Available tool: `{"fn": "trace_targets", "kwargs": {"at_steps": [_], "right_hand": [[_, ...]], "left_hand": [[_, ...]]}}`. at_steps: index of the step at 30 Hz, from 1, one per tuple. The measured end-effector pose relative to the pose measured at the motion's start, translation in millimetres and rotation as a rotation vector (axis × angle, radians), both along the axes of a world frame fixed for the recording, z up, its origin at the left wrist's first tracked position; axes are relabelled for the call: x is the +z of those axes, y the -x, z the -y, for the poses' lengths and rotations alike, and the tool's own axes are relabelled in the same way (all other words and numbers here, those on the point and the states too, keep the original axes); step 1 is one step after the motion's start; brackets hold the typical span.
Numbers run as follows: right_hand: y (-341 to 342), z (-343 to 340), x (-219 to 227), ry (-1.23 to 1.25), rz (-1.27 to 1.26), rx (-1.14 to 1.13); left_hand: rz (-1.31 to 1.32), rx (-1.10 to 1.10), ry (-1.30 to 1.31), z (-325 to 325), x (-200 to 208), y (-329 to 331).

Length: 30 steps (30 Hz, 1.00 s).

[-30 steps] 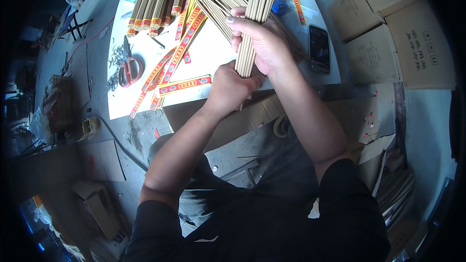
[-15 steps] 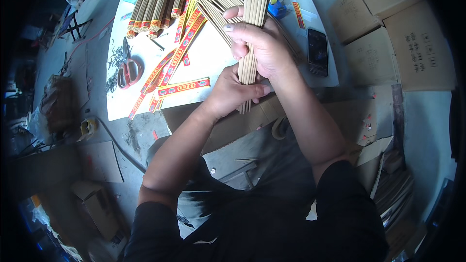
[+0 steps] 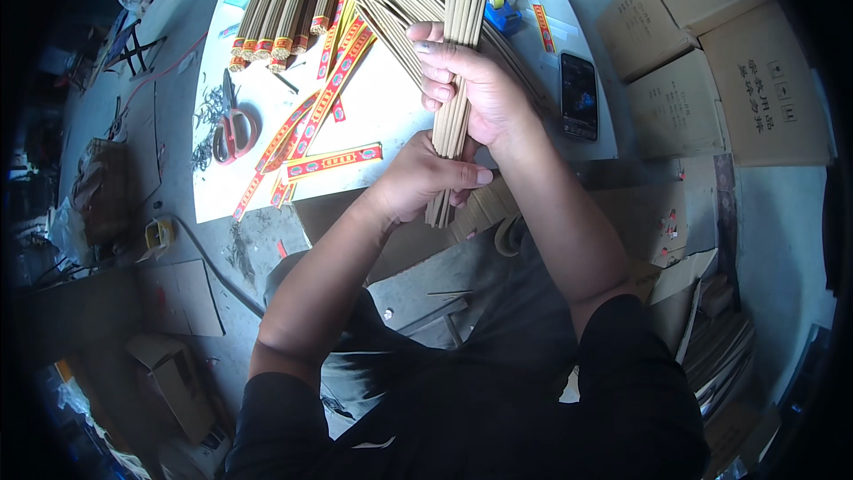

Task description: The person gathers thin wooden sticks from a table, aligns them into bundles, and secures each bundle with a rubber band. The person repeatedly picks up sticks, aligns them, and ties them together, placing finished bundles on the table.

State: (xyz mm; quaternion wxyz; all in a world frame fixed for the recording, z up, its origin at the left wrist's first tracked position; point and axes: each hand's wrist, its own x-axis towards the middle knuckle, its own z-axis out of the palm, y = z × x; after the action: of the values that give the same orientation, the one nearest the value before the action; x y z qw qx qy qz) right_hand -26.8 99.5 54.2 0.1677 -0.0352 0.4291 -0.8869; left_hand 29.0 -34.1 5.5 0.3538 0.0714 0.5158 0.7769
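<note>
The bundle of thin tan sticks (image 3: 458, 80) stands nearly upright over the near edge of the white table (image 3: 391, 116) in the head view, its top running out of the picture. We see the right hand (image 3: 475, 89) wrapped around its middle, fingers curled tight across the front. The left hand (image 3: 422, 180) is clenched around the lower end, thumb laid over the sticks just above their cut tips.

We judge the bundle light and fairly stiff as a whole, though each stick looks slender and brittle and would likely snap if bent. Loose and smooth, the sticks could slide past one another, so a firm grip low down and another at the middle suits them best.

On the table lie more loose sticks (image 3: 391, 9), banded bundles (image 3: 284, 9), red and yellow paper bands (image 3: 333, 162), a pair of scissors (image 3: 233, 129) and a dark phone (image 3: 579, 96). Cardboard boxes (image 3: 702, 80) sit to the right.
</note>
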Motion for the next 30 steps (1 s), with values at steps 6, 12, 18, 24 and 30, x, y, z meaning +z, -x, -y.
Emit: {"fn": "trace_targets", "kwargs": {"at_steps": [6, 12, 18, 24, 30], "right_hand": [[-1, 11, -13, -0.220, -0.099, -0.214], [1, 8, -9, 0.058, -0.012, 0.016], [0, 10, -3, -0.083, -0.154, -0.031], [5, 0, -16, -0.566, -0.402, -0.247], [-6, 0, -10, -0.782, -0.300, 0.000]], "left_hand": [[-0.201, 0.258, 0.588, -16, 16, -6], [0.145, -0.017, -0.111, 8, 8, 6], [0.125, 0.039, -0.128, 10, 12, 0], [0.193, 0.188, -0.227, 25, 7, 14], [0.081, 0.220, -0.097, 35, -1, 18]]}}
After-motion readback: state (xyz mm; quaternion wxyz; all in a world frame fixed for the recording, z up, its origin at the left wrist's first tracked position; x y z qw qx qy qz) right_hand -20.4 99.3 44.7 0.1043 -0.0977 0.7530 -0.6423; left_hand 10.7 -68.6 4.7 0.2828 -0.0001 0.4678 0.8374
